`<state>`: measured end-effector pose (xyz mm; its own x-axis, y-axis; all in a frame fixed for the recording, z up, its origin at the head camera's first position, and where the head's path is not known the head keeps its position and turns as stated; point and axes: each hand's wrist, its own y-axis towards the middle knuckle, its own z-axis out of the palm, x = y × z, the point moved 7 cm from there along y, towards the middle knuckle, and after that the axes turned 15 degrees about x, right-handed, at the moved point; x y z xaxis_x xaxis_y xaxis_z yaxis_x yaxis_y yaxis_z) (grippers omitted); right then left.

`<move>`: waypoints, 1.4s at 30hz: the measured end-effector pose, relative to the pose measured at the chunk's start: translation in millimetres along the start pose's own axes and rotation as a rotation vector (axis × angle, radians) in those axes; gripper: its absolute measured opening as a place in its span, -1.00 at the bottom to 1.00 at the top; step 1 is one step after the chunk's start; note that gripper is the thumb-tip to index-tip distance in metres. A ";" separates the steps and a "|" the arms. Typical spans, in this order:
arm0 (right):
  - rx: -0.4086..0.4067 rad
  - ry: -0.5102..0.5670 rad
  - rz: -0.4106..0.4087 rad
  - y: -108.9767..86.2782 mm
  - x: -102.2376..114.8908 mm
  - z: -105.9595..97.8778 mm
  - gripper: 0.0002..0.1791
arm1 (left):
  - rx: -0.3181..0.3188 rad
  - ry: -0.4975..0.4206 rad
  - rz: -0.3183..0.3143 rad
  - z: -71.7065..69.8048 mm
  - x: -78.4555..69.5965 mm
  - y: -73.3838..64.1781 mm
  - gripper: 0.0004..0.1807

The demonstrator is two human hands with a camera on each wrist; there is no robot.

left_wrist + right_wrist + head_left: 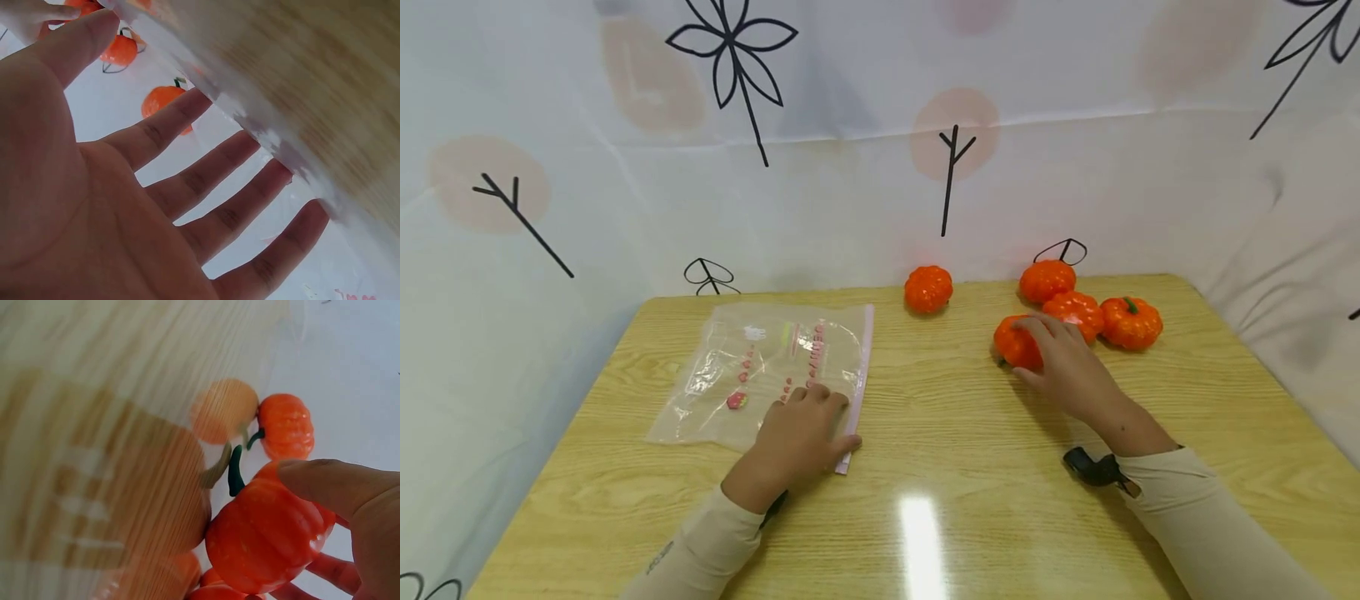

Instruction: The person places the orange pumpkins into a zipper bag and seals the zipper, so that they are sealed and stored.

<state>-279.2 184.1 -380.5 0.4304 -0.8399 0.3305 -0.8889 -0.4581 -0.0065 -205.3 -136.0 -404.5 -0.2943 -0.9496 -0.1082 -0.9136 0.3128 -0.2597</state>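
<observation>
- Right hand [1071, 371]: reaches in from the right, wrist low, back of the hand up. The thumb and fingers curve round a ribbed orange mini pumpkin [1017, 342] and grip it, thumb on one side, fingers on the other.
- Gripped pumpkin: located right of centre on the wood-grain table [887, 517], just in front of the pumpkin cluster. It lies tipped on its side. The dark green stem [235, 472] points left and toward the person; the stem axis runs obliquely from there to the far right. The body is squat and rounded.
- Left hand [801, 437]: palm down, fingers spread and apart, fingertips on a clear zip bag [771, 358]. The thumb extends to the right, across the seal strip.
- Zip bag: lies flat on the left half of the table, printed with red lettering and a strawberry. Its pink seal strip [867, 350] forms the right edge, its long axis running from far to near with a slight slant to the left.
- Three-pumpkin cluster [1075, 310]: stands at the far right; the rightmost pumpkin [1131, 325] has its stem upward.
- Single pumpkin [928, 289]: sits by the far edge, between bag and cluster.
</observation>
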 end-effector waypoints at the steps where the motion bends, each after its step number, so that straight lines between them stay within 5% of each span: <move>1: 0.004 0.002 0.006 0.2 -0.2 0.4 -0.29 | 0.001 0.004 0.002 0.6 -1.5 -0.4 -0.39; 29: 0.007 -0.112 -0.003 -2.2 11.6 5.3 -0.22 | -0.057 0.143 0.059 4.4 -34.3 -13.2 -0.35; 42: -0.001 -0.123 -0.008 -3.9 15.2 4.4 -0.27 | -0.110 0.156 0.075 1.0 -38.3 -15.8 -0.59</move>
<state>-268.5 171.8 -379.6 0.4531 -0.8657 0.2125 -0.8856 -0.4645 -0.0038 -179.3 -104.6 -397.3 -0.3945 -0.9184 0.0292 -0.9102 0.3862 -0.1496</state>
